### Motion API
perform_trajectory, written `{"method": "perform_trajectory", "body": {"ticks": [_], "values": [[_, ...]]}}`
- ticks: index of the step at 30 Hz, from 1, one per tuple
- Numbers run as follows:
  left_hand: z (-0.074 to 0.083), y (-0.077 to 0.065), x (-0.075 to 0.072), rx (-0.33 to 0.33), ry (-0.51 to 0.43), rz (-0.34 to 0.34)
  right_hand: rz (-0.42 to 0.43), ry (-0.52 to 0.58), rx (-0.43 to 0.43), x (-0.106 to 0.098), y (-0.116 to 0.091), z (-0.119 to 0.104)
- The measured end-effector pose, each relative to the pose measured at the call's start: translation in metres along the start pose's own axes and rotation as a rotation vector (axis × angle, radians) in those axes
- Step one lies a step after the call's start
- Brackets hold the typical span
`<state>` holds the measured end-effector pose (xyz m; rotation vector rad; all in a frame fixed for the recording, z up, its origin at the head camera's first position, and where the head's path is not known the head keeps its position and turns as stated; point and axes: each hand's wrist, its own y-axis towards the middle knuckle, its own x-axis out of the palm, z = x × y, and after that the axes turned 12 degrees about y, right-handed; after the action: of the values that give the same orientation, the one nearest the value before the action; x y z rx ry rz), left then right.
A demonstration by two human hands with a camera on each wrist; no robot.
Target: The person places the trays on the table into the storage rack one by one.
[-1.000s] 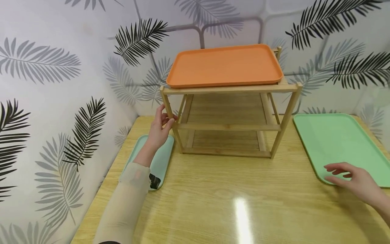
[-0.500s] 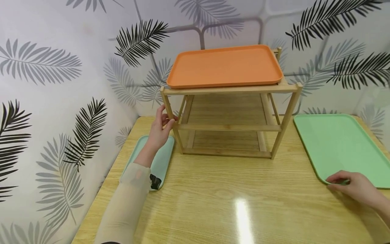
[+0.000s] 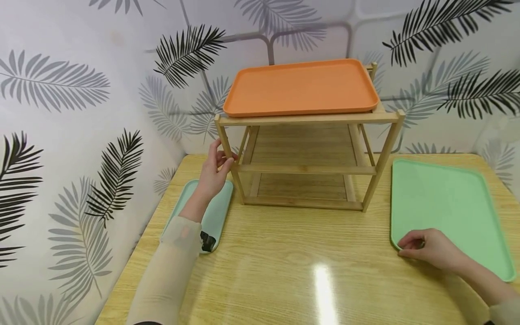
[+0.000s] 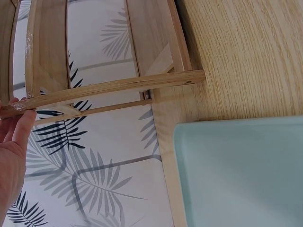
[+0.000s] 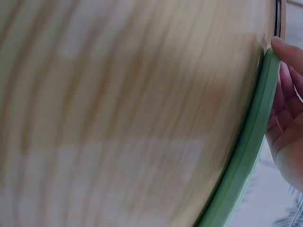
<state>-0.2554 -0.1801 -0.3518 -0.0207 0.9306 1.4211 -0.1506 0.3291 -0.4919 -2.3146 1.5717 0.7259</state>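
Note:
My left hand [image 3: 211,176] grips the front left leg of a three-tier wooden rack [image 3: 306,169]. In the left wrist view, the fingers [image 4: 23,127] reach that leg from the side. My right hand [image 3: 434,249] pinches the near left corner of a green tray [image 3: 451,203], which lies turned at an angle on the table to the right of the rack. The right wrist view has the thumb [image 5: 286,52] at the tray's green rim [image 5: 258,127]. An orange tray [image 3: 300,88] rests on the rack's top tier.
A pale blue tray [image 3: 218,212] lies on the table left of the rack, partly under my left forearm in the head view. A small black device [image 3: 208,242] at the left sleeve overlaps it. A leaf-patterned wall [image 3: 122,90] borders the table at the back and left.
My right hand came down onto the green tray's corner, took hold of it and drew it left, turning the tray. My left hand stays on the rack.

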Motion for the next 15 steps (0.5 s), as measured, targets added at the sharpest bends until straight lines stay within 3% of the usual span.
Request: {"method": "perform_trajectory", "body": {"ticks": [7, 15], "values": [[-0.005, 0.001, 0.001, -0.017, -0.015, -0.003, 0.016, 0.014, -0.015, 0.026, 0.013, -0.018], [-0.001, 0.000, 0.000, -0.023, -0.023, -0.012, 0.009, 0.049, 0.031, 0.051, 0.020, -0.032]]}}
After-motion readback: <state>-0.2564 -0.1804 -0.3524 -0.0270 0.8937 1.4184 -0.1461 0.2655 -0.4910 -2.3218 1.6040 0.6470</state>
